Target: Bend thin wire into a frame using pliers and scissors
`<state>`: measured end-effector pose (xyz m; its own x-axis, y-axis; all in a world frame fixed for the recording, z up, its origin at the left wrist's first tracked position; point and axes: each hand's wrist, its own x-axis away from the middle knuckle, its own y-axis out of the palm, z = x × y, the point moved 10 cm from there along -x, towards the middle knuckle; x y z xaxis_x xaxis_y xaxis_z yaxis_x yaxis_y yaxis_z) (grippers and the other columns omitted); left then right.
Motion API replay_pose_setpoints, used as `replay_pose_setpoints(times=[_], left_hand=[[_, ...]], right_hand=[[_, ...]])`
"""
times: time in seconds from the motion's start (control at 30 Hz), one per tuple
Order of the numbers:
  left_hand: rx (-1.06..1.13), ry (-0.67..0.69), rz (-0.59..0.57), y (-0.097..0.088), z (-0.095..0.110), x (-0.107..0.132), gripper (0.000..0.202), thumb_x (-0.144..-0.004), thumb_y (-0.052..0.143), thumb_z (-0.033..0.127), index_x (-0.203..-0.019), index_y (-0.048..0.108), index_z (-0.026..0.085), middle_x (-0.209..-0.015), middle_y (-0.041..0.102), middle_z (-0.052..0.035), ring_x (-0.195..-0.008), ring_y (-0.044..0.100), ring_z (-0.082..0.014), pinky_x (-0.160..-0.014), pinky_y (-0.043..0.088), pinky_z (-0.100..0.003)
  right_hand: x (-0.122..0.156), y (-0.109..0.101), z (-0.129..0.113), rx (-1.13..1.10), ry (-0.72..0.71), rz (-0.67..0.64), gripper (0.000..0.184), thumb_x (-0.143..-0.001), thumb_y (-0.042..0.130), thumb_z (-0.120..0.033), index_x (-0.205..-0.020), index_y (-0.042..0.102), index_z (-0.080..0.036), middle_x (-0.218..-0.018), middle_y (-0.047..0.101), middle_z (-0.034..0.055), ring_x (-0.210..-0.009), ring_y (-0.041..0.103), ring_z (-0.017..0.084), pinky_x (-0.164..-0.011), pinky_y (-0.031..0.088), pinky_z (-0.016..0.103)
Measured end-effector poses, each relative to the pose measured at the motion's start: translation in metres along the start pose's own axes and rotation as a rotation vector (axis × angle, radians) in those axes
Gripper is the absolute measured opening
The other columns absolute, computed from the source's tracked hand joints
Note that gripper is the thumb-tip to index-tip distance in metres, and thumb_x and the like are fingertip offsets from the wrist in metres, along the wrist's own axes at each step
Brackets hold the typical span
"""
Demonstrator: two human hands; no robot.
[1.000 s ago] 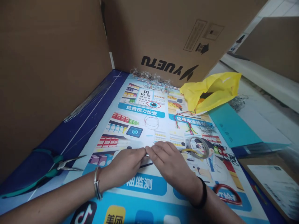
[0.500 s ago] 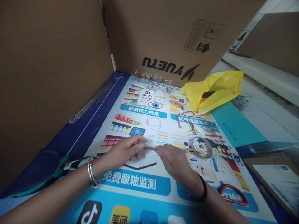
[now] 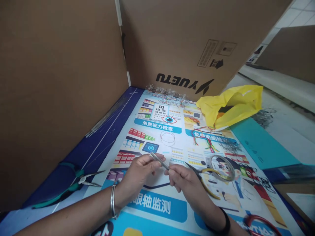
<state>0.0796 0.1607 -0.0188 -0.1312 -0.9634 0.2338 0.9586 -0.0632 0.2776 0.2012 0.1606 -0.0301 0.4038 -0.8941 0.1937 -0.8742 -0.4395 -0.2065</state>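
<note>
Both hands meet low in the middle of the view, above a printed poster (image 3: 157, 209) that covers the table. My left hand (image 3: 140, 173) pinches one end of a short, thin metal wire (image 3: 159, 160). My right hand (image 3: 183, 178) pinches its other end, fingers curled. The wire slants up toward the left. Yellow-handled pliers (image 3: 206, 177) lie on the poster just right of my right hand, beside a clear tape roll (image 3: 221, 163). A thin wire ring (image 3: 167, 137) lies flat on the poster beyond my hands.
Green-handled pliers (image 3: 73, 186) lie at the left on the blue table edge. Cardboard walls (image 3: 61, 82) stand at left and back. A yellow plastic bag (image 3: 231, 105) sits at back right, with coloured cords (image 3: 204, 139) near it. A bundle of wire pieces (image 3: 167, 93) lies along the back box.
My hands lifted off the poster and drew slightly apart, so the wire shows between them, tilted. The camera view shifted down and left; the yellow pliers came into view.
</note>
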Motion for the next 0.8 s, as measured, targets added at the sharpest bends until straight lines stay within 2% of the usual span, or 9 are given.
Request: replay_pose_setpoints(times=[0.07, 0.23, 0.33, 0.47, 0.57, 0.63, 0.7, 0.8], left_hand=[[-0.015, 0.009, 0.039, -0.005, 0.000, 0.000, 0.016, -0.075, 0.064, 0.028, -0.085, 0.068, 0.017, -0.091, 0.066, -0.0051, -0.068, 0.051, -0.0120, -0.064, 0.040, -0.025], [-0.053, 0.058, 0.026, -0.008, 0.003, 0.000, 0.013, -0.075, 0.063, 0.028, -0.074, 0.065, 0.016, -0.076, 0.063, -0.0025, -0.063, 0.047, -0.0109, -0.063, 0.039, -0.024], [-0.078, 0.062, 0.004, -0.008, 0.002, -0.001, 0.011, -0.075, 0.062, 0.026, -0.075, 0.064, 0.016, -0.075, 0.062, -0.0022, -0.063, 0.048, -0.0109, -0.062, 0.038, -0.024], [-0.110, 0.049, -0.045, -0.009, 0.001, 0.000, 0.009, -0.076, 0.063, 0.025, -0.078, 0.063, 0.017, -0.074, 0.062, -0.0009, -0.064, 0.049, -0.0100, -0.062, 0.039, -0.023], [-0.148, -0.004, -0.092, -0.012, -0.004, 0.001, 0.010, -0.074, 0.064, 0.026, -0.079, 0.060, 0.018, -0.080, 0.065, -0.0015, -0.062, 0.050, -0.0101, -0.059, 0.040, -0.023], [-0.273, -0.021, -0.128, -0.014, -0.006, 0.001, 0.009, -0.072, 0.066, 0.025, -0.075, 0.060, 0.017, -0.078, 0.065, -0.0017, -0.061, 0.052, -0.0112, -0.058, 0.040, -0.025], [-0.489, 0.035, -0.162, -0.015, -0.003, 0.003, 0.004, -0.074, 0.063, 0.021, -0.073, 0.062, 0.018, -0.075, 0.064, -0.0018, -0.066, 0.054, -0.0136, -0.062, 0.041, -0.027], [-0.916, 0.273, -0.231, -0.004, 0.011, 0.012, 0.010, -0.079, 0.056, 0.018, -0.071, 0.062, 0.020, -0.072, 0.062, -0.0015, -0.073, 0.053, -0.0168, -0.068, 0.038, -0.030]], right_hand=[[0.000, 0.006, 0.001, -0.032, 0.016, -0.031, 0.032, -0.084, 0.046, -0.044, -0.070, 0.055, -0.017, -0.059, 0.052, -0.0026, -0.044, 0.038, 0.007, -0.043, 0.031, 0.020], [0.002, 0.014, 0.002, 0.002, 0.021, -0.082, 0.032, -0.085, 0.043, -0.043, -0.073, 0.056, -0.017, -0.056, 0.051, -0.0032, -0.045, 0.041, 0.007, -0.045, 0.033, 0.020], [0.002, 0.017, -0.006, 0.165, -0.045, -0.105, 0.034, -0.088, 0.039, -0.039, -0.065, 0.053, -0.018, -0.057, 0.051, -0.0027, -0.050, 0.045, 0.009, -0.050, 0.035, 0.021], [0.003, 0.011, -0.030, 0.457, -0.220, -0.044, 0.031, -0.087, 0.042, -0.031, -0.060, 0.049, -0.018, -0.060, 0.049, -0.0023, -0.062, 0.048, 0.011, -0.058, 0.035, 0.022], [0.004, 0.008, -0.036, 0.589, -0.239, -0.058, 0.031, -0.088, 0.042, -0.026, -0.059, 0.046, -0.018, -0.060, 0.049, -0.0026, -0.062, 0.048, 0.011, -0.057, 0.033, 0.021], [0.005, 0.009, -0.037, 0.705, -0.242, -0.081, 0.029, -0.088, 0.042, -0.024, -0.061, 0.049, -0.018, -0.063, 0.052, -0.0021, -0.063, 0.049, 0.011, -0.058, 0.034, 0.021], [0.008, 0.012, -0.036, 0.859, -0.257, -0.102, 0.026, -0.088, 0.042, -0.021, -0.065, 0.053, -0.018, -0.067, 0.055, -0.0007, -0.066, 0.051, 0.012, -0.060, 0.034, 0.022], [0.014, 0.021, -0.032, 1.084, -0.288, -0.138, 0.023, -0.085, 0.043, -0.015, -0.066, 0.056, -0.018, -0.069, 0.057, 0.0019, -0.067, 0.051, 0.013, -0.058, 0.032, 0.024]])
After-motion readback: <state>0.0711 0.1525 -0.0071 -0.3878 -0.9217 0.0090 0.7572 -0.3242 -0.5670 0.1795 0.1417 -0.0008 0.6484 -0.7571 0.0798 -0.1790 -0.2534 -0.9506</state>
